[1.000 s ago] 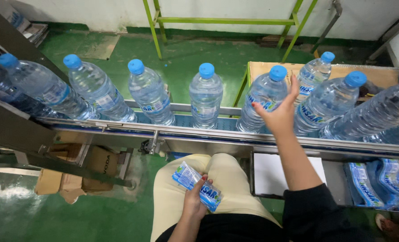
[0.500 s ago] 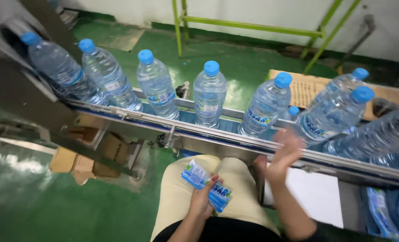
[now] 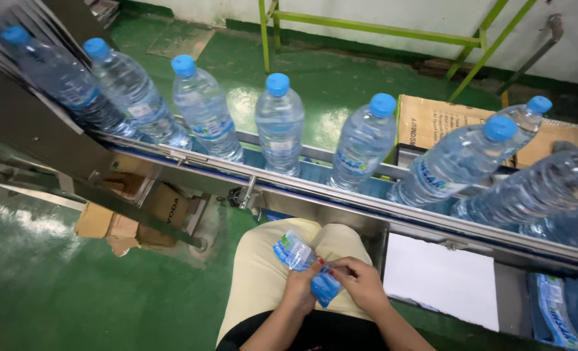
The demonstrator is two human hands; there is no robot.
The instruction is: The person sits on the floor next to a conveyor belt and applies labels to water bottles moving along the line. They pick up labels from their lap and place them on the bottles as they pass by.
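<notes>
The floor (image 3: 55, 286) is painted green and looks wet and shiny, and a long metal conveyor (image 3: 341, 195) crosses the view from upper left to lower right. On it stands a row of clear water bottles (image 3: 279, 127) with blue caps, one after another, all upright. Behind the belt there is a green metal frame (image 3: 380, 26) and an open cardboard box (image 3: 445, 120). Under the belt, at the left, some flattened cardboard (image 3: 139, 218) lies on the floor.

The person sits below the conveyor, with knees in light trousers. Both hands are together over the lap. The left hand (image 3: 302, 286) grips a small bundle of blue and white label sleeves (image 3: 295, 253), which sticks out above the fingers toward the belt. The right hand (image 3: 363, 283) is closed in a pinch on the lower end of the same bundle, where one blue sleeve (image 3: 324, 289) seems to be pulled apart from the others. More sleeves of this kind lie in a pile (image 3: 562, 312) at the far right, beside a white sheet (image 3: 441, 279).

To separate well, I think the left hand should hold the bundle firmly while the right one peels only a single sleeve, slowly, so that two do not come together. The sleeve is thin film and can crease or tear easily, so a soft pinch at its edge seems better than a strong pull
</notes>
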